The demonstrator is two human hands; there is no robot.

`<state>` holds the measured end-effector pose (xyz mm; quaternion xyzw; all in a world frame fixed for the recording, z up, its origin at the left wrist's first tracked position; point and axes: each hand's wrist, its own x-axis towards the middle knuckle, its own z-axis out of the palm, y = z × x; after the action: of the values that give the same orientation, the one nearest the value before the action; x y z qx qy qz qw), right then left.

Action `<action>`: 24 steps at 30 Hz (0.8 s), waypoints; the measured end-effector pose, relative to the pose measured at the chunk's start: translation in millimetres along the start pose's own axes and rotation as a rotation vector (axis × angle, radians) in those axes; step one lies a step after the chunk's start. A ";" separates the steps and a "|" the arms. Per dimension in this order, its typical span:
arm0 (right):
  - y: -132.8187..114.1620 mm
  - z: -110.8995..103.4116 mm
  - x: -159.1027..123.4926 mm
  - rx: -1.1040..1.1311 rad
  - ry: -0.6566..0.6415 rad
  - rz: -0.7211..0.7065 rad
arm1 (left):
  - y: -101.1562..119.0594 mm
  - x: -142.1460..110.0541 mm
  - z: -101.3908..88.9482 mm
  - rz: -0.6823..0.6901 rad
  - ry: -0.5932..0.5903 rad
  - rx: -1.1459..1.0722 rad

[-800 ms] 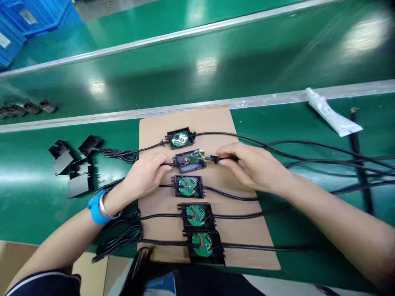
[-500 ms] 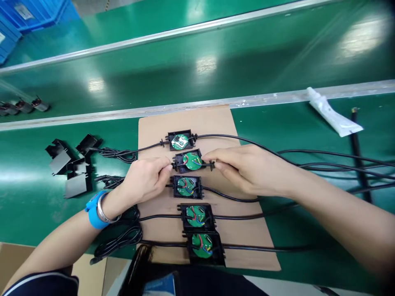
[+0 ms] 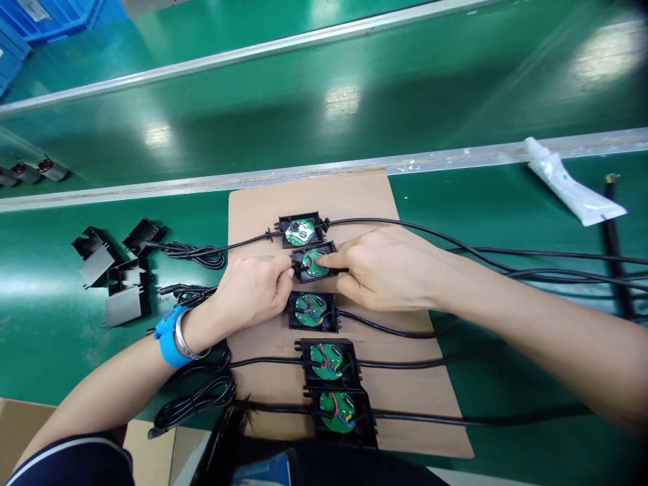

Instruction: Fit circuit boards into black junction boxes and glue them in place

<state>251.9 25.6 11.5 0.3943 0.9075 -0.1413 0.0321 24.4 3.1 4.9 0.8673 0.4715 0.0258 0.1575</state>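
Several open black plastic boxes with round green circuit boards and coloured wires lie in a column on a cardboard sheet (image 3: 263,202). My left hand (image 3: 258,287) is closed in a pinch on the black cable at the left end of the second box from the back (image 3: 298,275). My right hand (image 3: 385,266) reaches over that box's right end. Its index finger is stretched out onto the green circuit board (image 3: 308,263), with the thumb apart below. The right cable exit is hidden under this hand. Behind is a box (image 3: 284,221) whose board shows a white-patterned face.
Black box covers (image 3: 124,304) lie at the left beside coiled cables (image 3: 195,254). More wired boxes (image 3: 312,312) sit nearer me. A white tube (image 3: 567,185) lies at the right, near long black cables (image 3: 557,256). A metal rail (image 3: 192,181) runs behind the cardboard.
My right hand has moved left from the cable's end fitting, and its index finger now rests on the board. My left hand keeps its pinch. The view has shifted slightly.
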 end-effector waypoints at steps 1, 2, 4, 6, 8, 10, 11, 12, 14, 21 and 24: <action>-2.1 -2.0 1.3 -0.023 -0.045 0.021 | -0.6 1.1 -0.6 0.006 -0.006 -0.026; -4.2 -4.0 2.5 -0.044 -0.092 0.040 | -1.3 2.5 -1.4 0.014 -0.014 -0.058; -8.1 -7.2 4.4 -0.061 -0.152 0.065 | -3.1 6.0 -3.6 0.017 -0.038 -0.128; -10.7 -8.3 5.1 -0.048 -0.180 0.080 | -4.6 9.3 -6.1 -0.015 -0.076 -0.188; -11.8 -6.8 4.4 -0.023 -0.183 0.087 | -5.6 11.3 -8.1 -0.055 -0.103 -0.234; -11.8 -3.2 2.6 0.006 -0.160 0.080 | -6.3 11.9 -9.3 -0.078 -0.107 -0.270; -11.6 -1.0 1.6 0.018 -0.143 0.076 | -6.9 12.0 -9.5 -0.091 -0.123 -0.304; -11.5 1.2 0.7 0.029 -0.125 0.072 | -7.9 12.4 -9.5 -0.123 -0.160 -0.364; -11.8 4.7 -0.7 0.042 -0.103 0.072 | -11.0 14.2 -9.3 -0.254 -0.298 -0.558; -16.8 7.4 -2.1 0.058 -0.085 0.072 | -14.3 17.6 -10.7 -0.385 -0.211 -0.709; -17.8 8.8 -2.1 0.062 -0.056 0.062 | -9.6 7.9 -5.1 -0.106 0.127 -0.362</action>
<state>240.0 10.0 7.6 0.4189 0.8888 -0.1791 0.0497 20.0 15.8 6.1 0.7953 0.5133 0.1566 0.2819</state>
